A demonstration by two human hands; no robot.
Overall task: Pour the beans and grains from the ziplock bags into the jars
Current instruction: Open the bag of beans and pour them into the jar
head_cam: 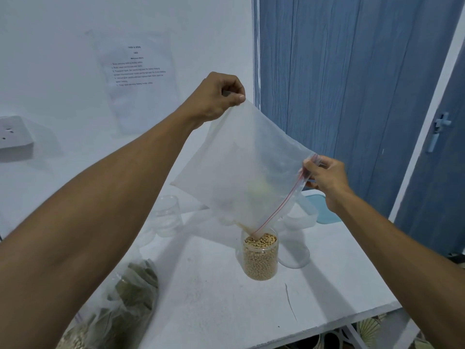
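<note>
In the head view, the nearly empty clear ziplock bag [246, 167] hangs tilted above the desk [214, 298], its red-lined mouth corner dipped into the open jar [260, 263], which stands mid-desk almost brimful of pale round beans [260, 241]. The left grip [216, 96] pinches the bag's raised closed corner, and the right grip [324, 176] pinches the upper end of the zip strip. An empty jar [167, 215] stands to the left, a bag of dried leaves [125, 298] lies partly behind the left forearm, and the bag's haze blurs the containers behind it.
</note>
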